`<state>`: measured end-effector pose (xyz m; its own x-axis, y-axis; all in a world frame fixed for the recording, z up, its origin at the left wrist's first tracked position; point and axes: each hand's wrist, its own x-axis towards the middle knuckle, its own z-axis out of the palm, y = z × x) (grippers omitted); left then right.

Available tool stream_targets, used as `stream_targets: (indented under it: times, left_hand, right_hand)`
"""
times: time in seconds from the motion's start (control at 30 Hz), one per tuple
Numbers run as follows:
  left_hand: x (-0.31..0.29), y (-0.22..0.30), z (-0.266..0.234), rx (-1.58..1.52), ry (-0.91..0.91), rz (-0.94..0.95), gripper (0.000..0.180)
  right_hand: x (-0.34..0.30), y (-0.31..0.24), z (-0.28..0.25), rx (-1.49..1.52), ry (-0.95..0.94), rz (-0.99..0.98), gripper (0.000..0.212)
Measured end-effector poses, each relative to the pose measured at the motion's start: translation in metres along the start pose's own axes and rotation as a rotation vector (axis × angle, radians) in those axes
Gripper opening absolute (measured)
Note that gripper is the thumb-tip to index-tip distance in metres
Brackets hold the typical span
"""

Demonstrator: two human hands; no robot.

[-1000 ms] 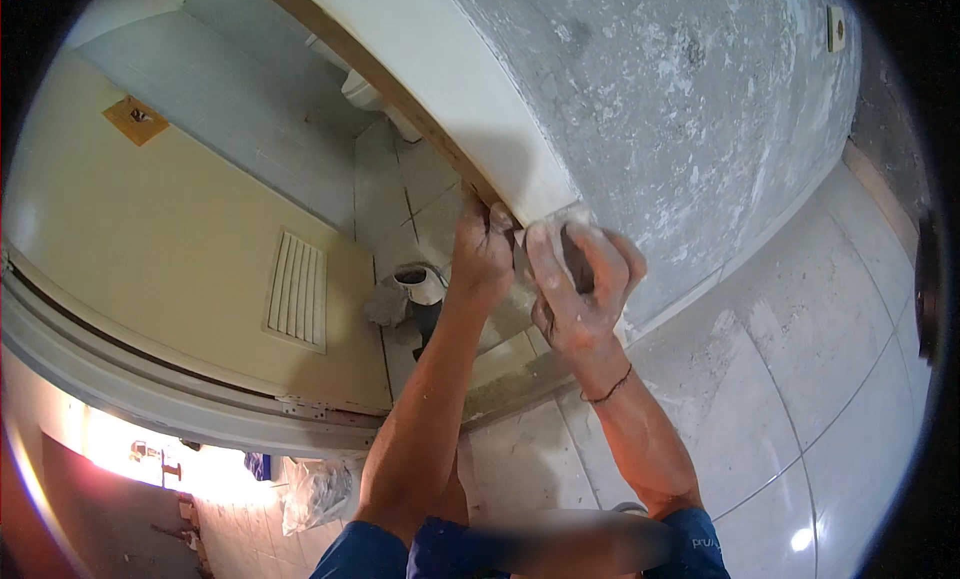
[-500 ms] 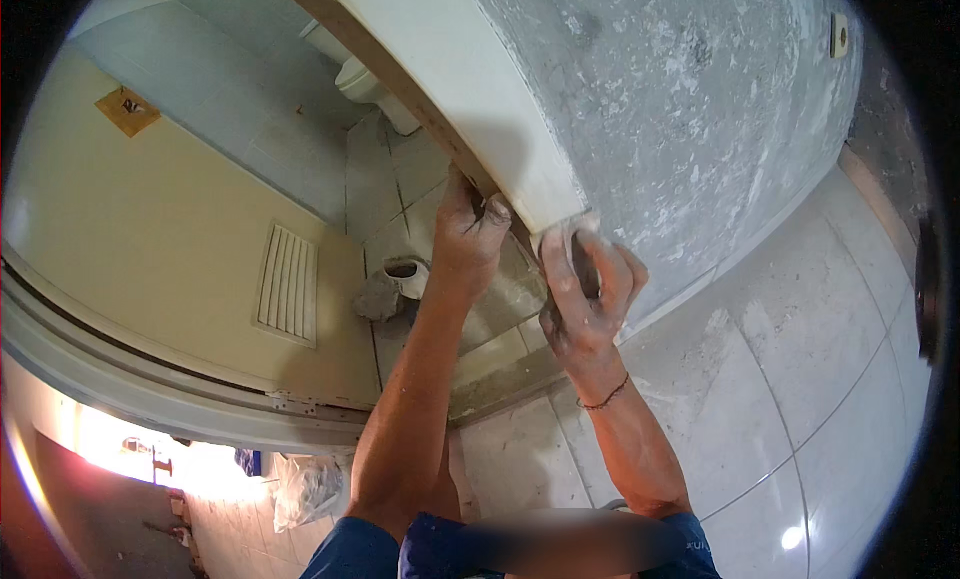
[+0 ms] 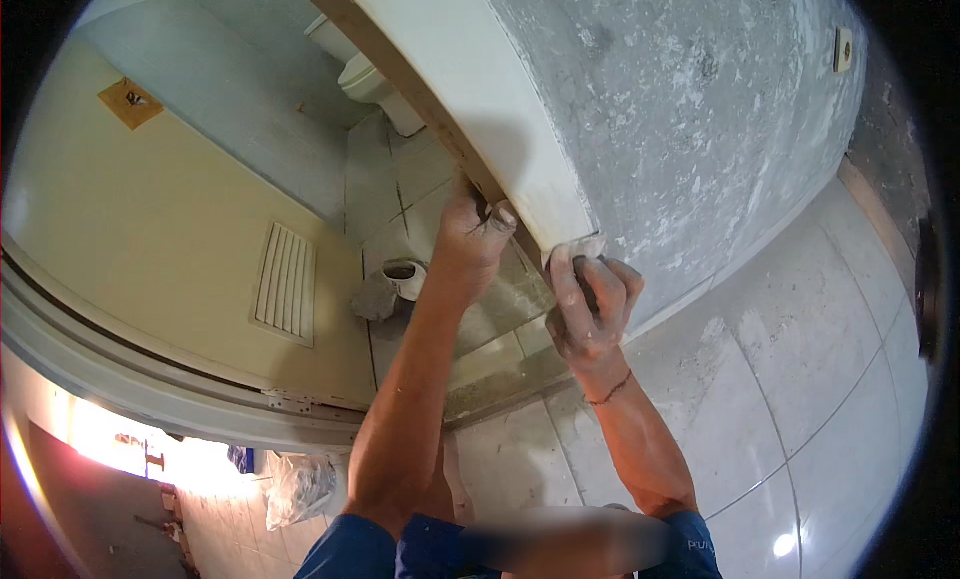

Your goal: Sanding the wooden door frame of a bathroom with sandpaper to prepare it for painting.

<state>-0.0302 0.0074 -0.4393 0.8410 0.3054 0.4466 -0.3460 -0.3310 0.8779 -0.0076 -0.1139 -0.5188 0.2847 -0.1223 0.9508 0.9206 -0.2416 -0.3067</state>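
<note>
1. Far left, a cream door (image 3: 190,219) bears an orange-brown square patch (image 3: 131,103) and, right of that, a slatted vent (image 3: 285,284).
2. Below the door, a clear plastic bag (image 3: 298,489) sits on the floor tiles.
3. Past the door's edge, a rough grey lump (image 3: 374,297) lies just beside a round-mouthed white vessel (image 3: 409,285); farther back stands a white toilet (image 3: 362,79).
4. The left hand (image 3: 474,239) grips the brown edge of the door frame (image 3: 535,154) — thumb on the near side, the other fingers partly hidden behind it.
5. The frame's broad white face runs from the top down to between the two hands.
6. The right hand (image 3: 592,304), fingers curled, holds a thin grey-white piece (image 3: 590,246) against the lower part of that face; its kind I cannot tell.
7. Rightward spreads a patchy grey wall (image 3: 690,129), with a small pale wall plate (image 3: 843,49) at its far end.
</note>
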Motion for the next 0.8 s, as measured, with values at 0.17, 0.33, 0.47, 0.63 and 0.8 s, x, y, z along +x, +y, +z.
stream_targets:
  times: [0.17, 0.33, 0.47, 0.63, 0.8]
  left_hand:
    - [0.003, 0.018, -0.004, 0.090, -0.034, -0.113, 0.067]
    - [-0.002, 0.009, -0.008, 0.095, -0.050, -0.043, 0.051]
    - [-0.002, 0.012, 0.002, -0.057, 0.053, -0.033, 0.035]
    - [-0.001, 0.016, -0.007, 0.197, -0.041, -0.008, 0.051]
    - [0.002, 0.014, 0.003, 0.047, 0.030, -0.091, 0.049]
  right_hand:
    - [0.050, -0.015, -0.001, 0.037, -0.021, 0.002, 0.053]
    - [0.012, -0.005, -0.006, 0.008, -0.081, -0.013, 0.051]
    - [0.053, -0.014, -0.004, 0.065, -0.054, -0.012, 0.051]
    - [0.022, -0.004, -0.006, -0.020, -0.072, -0.010, 0.048]
    - [0.039, -0.012, 0.005, -0.003, 0.050, 0.006, 0.050]
